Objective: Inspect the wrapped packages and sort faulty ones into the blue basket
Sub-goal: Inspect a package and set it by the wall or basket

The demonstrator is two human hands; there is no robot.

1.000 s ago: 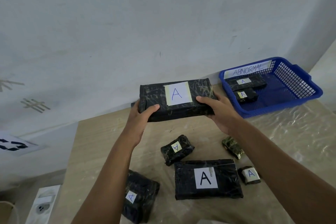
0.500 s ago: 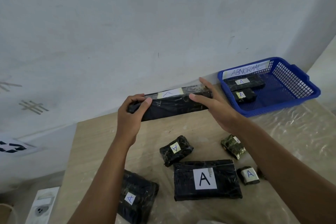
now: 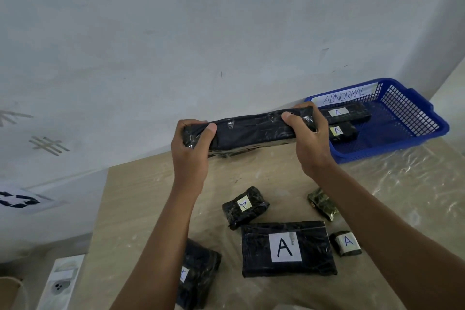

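1. My left hand (image 3: 192, 148) curls round the left end of the long package (image 3: 251, 131), mid-frame above the worktop (image 3: 141, 199); its glossy crinkled black wrap could slip.
2. My right hand (image 3: 308, 141) clamps the right end; an uneven squeeze might tear a seam.
3. The blue basket (image 3: 412, 118), rigid plastic mesh, sits upper right with two packages inside; a careless swing could clip its rim.

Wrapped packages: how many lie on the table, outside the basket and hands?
5: front-left package, big flat package, small centre package, greenish package, small right package. The arms may hide more.
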